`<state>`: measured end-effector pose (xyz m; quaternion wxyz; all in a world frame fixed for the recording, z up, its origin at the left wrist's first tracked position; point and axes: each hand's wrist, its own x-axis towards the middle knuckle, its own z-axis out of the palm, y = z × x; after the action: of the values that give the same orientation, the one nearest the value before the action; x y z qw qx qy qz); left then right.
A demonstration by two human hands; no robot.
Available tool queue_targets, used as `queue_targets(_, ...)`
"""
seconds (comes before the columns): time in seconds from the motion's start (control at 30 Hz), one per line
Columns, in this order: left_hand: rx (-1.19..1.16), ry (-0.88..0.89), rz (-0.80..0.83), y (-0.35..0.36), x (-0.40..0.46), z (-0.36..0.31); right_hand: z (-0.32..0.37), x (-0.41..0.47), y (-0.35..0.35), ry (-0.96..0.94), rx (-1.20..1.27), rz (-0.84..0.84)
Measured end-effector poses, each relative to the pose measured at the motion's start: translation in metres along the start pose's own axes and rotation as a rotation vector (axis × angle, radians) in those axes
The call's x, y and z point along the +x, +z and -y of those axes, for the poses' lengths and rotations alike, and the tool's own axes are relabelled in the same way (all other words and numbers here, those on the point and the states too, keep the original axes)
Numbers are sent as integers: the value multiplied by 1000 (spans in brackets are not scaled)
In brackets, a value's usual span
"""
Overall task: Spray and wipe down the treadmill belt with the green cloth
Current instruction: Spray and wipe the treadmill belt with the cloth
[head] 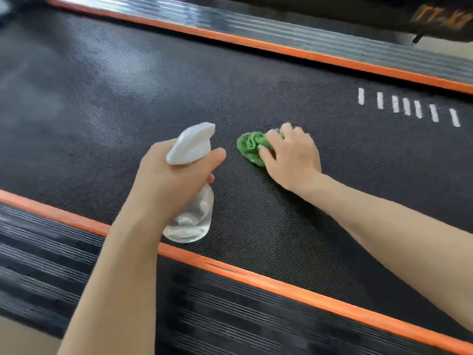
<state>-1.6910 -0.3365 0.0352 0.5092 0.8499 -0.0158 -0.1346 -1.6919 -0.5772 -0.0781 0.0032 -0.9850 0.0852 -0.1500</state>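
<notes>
Gripping the neck of a clear spray bottle (190,216), the left hand (171,180) is curling its fingers round the stem just under the white trigger head (190,143), with the forefinger (217,153) reaching forward along the trigger side. The bottle's long axis is running from the rounded clear base, which is lying below the wrist side of the fingers, up to the white head above the knuckles; the nozzle is pointing away from the person and slightly right, over the black treadmill belt (128,98).

Just beyond the tip of that forefinger, and apart from it, the green cloth (250,147) is lying bunched on the belt. The right hand (290,156) is pressing down on the cloth, its fingers curled over the crumpled cloth and slightly spread; most of the cloth is showing to the left of the fingertips. The cloth has no clear long axis in its crumpled state.

Beyond the right knuckles, white dash marks (407,107) are sitting on the belt, near the far orange side strip (256,43). A near orange side strip (256,276) is running under both forearms.
</notes>
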Motion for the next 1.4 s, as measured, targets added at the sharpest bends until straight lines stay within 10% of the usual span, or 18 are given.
queue_targets(0.3, -20, -31, 16, 1, -6, 0, 25, -63, -23, -629, 134, 36)
queue_targets(0.57, 44, -51, 72, 3, -2, 1, -101, 39, 8, 332, -186, 14)
queue_targets(1.0, 12, -68, 55, -4, -8, 3, 17, -76, -26, -503, 156, 40)
queue_targets(1.27, -7, -91, 11, -17, -2, 10, -9, 40, 11, 143, -57, -39)
queue_targets(1.4, -55, -150, -72, -32, 2, 18, 49, -25, -5, -92, 121, -31)
